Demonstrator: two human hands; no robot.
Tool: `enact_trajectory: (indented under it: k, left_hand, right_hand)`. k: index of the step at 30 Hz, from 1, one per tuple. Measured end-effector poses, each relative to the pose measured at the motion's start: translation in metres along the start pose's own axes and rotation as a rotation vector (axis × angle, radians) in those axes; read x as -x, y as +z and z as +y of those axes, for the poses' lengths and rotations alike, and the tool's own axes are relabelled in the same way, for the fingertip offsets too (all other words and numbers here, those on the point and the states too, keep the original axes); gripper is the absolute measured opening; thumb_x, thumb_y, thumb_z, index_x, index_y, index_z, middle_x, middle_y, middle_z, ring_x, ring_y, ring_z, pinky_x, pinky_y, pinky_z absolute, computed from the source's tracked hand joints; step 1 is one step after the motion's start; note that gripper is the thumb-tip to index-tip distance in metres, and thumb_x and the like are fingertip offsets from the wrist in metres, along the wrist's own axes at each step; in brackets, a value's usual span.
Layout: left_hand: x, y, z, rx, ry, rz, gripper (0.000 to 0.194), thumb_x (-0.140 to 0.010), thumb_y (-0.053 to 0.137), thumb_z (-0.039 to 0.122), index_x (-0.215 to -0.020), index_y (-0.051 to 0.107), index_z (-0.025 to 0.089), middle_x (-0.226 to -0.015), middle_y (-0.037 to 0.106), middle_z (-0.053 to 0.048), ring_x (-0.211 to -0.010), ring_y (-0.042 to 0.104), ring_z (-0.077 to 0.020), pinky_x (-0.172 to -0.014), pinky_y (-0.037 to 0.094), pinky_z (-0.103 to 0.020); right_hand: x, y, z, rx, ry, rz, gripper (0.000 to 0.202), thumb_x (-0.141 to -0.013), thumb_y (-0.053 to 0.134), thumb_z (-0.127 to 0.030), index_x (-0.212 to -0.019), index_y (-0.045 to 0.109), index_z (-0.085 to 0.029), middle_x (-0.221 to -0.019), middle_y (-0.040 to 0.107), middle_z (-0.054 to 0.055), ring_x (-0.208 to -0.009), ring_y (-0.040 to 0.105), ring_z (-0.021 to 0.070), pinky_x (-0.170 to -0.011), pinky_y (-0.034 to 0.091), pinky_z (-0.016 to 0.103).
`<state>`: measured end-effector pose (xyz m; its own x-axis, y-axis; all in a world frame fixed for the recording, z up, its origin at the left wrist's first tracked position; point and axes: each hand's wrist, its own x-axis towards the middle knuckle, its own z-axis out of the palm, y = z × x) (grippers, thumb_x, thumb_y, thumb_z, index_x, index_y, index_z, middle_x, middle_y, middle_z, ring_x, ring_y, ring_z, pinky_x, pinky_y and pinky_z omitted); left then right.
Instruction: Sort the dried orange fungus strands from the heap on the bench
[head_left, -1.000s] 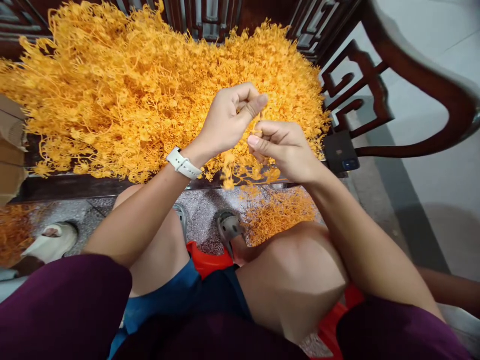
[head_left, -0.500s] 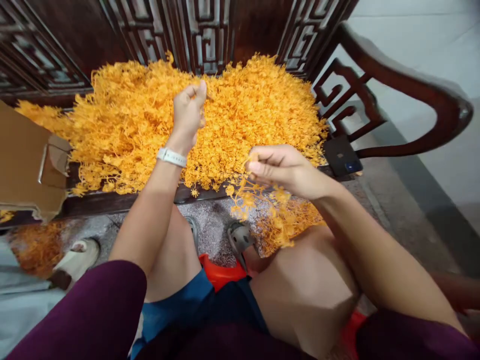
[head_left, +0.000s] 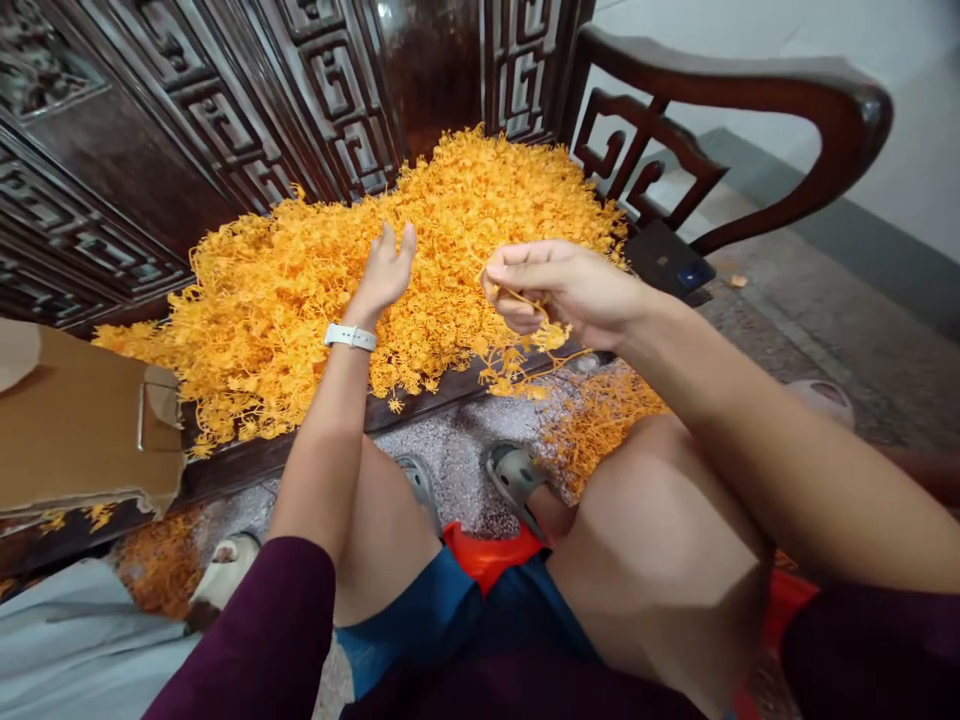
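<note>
A large heap of orange-yellow plastic flower sprigs [head_left: 270,320] covers the dark wooden bench [head_left: 255,458]. My left hand [head_left: 388,270], with a white band on its wrist, is over the heap. Its thumb and fingers are spread, and I see nothing in it. To the right, my right hand [head_left: 570,285] pinches an orange plastic sprig [head_left: 517,368] between thumb and fingers. Thin stems with small flower-like heads hang from it, past the bench's front edge. The pinched end is partly hidden by the fingers.
A cardboard box [head_left: 82,420] stands on the left. A phone [head_left: 667,262] lies by the carved armrest [head_left: 847,130] at right. Orange stems [head_left: 607,415] are heaped on the floor near my shoes [head_left: 517,480]. Another person's light trousers [head_left: 90,640] show at lower left.
My left hand has gone from closed to spread, over the heap. My right hand keeps the sprig, now turned and hanging less far down. The view has also shifted.
</note>
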<state>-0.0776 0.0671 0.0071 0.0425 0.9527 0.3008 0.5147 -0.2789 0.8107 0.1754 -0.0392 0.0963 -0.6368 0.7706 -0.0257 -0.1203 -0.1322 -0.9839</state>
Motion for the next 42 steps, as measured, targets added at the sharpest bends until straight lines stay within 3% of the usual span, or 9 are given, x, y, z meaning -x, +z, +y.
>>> enact_trajectory:
  k: [5,11,16,19,24,28,31,36,42]
  left_hand:
    - [-0.004,0.010,-0.026,-0.005,0.194,0.192,0.045,-0.092,0.063,0.065,-0.072,0.056,0.025,-0.086,0.066,-0.010,-0.110,0.063,-0.0303,-0.097,0.050,-0.046]
    - [0.007,-0.001,-0.020,0.015,0.208,0.305,0.036,-0.079,0.083,0.053,-0.092,0.062,0.027,-0.095,0.070,-0.007,-0.096,0.063,-0.0242,-0.080,0.048,-0.043]
    - [0.037,0.020,0.028,0.169,0.220,0.012,0.041,-0.094,0.062,0.065,-0.090,0.066,0.025,-0.089,0.070,-0.007,-0.091,0.064,-0.0220,-0.083,0.051,-0.040]
    - [0.067,0.046,0.060,0.211,0.297,-0.204,0.046,-0.093,0.062,0.068,-0.109,0.068,0.025,-0.111,0.072,-0.010,-0.106,0.066,-0.0236,-0.090,0.052,-0.040]
    - [0.108,0.082,0.085,0.071,0.420,0.128,0.038,-0.091,0.071,0.057,-0.111,0.066,0.025,-0.114,0.069,-0.013,-0.116,0.060,-0.0284,-0.101,0.046,-0.048]
    - [0.138,0.092,0.092,-0.040,0.591,-0.098,0.027,-0.100,0.059,0.047,-0.087,0.067,0.024,-0.079,0.067,-0.007,-0.082,0.063,-0.0237,-0.087,0.049,-0.045]
    - [0.151,0.100,0.095,-0.085,0.431,-0.323,0.040,-0.104,0.048,0.054,-0.109,0.071,0.021,-0.098,0.074,-0.013,-0.095,0.068,-0.0273,-0.090,0.051,-0.046]
    - [0.129,0.125,0.081,0.196,0.185,-0.342,0.068,-0.099,0.049,0.068,-0.149,0.053,0.022,-0.148,0.059,-0.022,-0.125,0.065,-0.0320,-0.103,0.052,-0.050]
    - [0.102,0.134,0.072,0.567,0.153,-0.212,0.051,-0.099,0.057,0.063,-0.137,0.066,0.031,-0.113,0.076,-0.010,-0.104,0.072,-0.0243,-0.089,0.058,-0.043]
  right_hand:
    - [0.001,-0.007,0.003,0.008,-0.043,0.079,0.030,-0.096,0.071,-0.037,-0.079,0.054,-0.019,-0.058,0.046,-0.003,-0.049,0.039,0.0091,-0.046,0.032,0.027]
    - [-0.002,-0.009,0.005,-0.031,-0.079,0.133,0.031,-0.093,0.073,-0.039,-0.080,0.053,-0.020,-0.059,0.047,-0.003,-0.050,0.040,0.0100,-0.047,0.035,0.028]
    - [-0.003,-0.012,0.003,-0.086,-0.092,0.194,0.031,-0.093,0.072,-0.044,-0.082,0.053,-0.021,-0.059,0.046,-0.004,-0.051,0.038,0.0107,-0.047,0.034,0.027]
    - [-0.004,-0.013,0.002,-0.084,-0.086,0.226,0.033,-0.098,0.064,-0.049,-0.082,0.052,-0.022,-0.057,0.040,-0.005,-0.050,0.034,0.0113,-0.048,0.034,0.028]
    - [-0.009,-0.023,0.000,-0.061,-0.191,0.385,0.041,-0.094,0.061,-0.062,-0.080,0.047,-0.027,-0.055,0.030,-0.005,-0.051,0.029,0.0156,-0.048,0.029,0.032]
    - [-0.009,-0.042,-0.003,-0.066,-0.289,0.460,0.047,-0.089,0.062,-0.069,-0.078,0.042,-0.028,-0.056,0.023,-0.005,-0.054,0.025,0.0175,-0.051,0.027,0.034]
    - [-0.009,-0.057,-0.002,-0.130,-0.357,0.417,0.048,-0.091,0.062,-0.069,-0.078,0.040,-0.028,-0.059,0.019,-0.005,-0.057,0.022,0.0170,-0.054,0.027,0.034]
    - [-0.012,-0.063,0.001,-0.328,-0.375,0.382,0.041,-0.096,0.064,-0.057,-0.082,0.041,-0.027,-0.064,0.015,-0.005,-0.060,0.020,0.0154,-0.057,0.027,0.033]
    - [-0.015,-0.048,-0.012,-0.409,-0.286,0.634,0.032,-0.106,0.031,-0.031,-0.080,0.049,-0.026,-0.064,0.039,-0.002,-0.057,0.034,0.0160,-0.060,0.037,0.034]
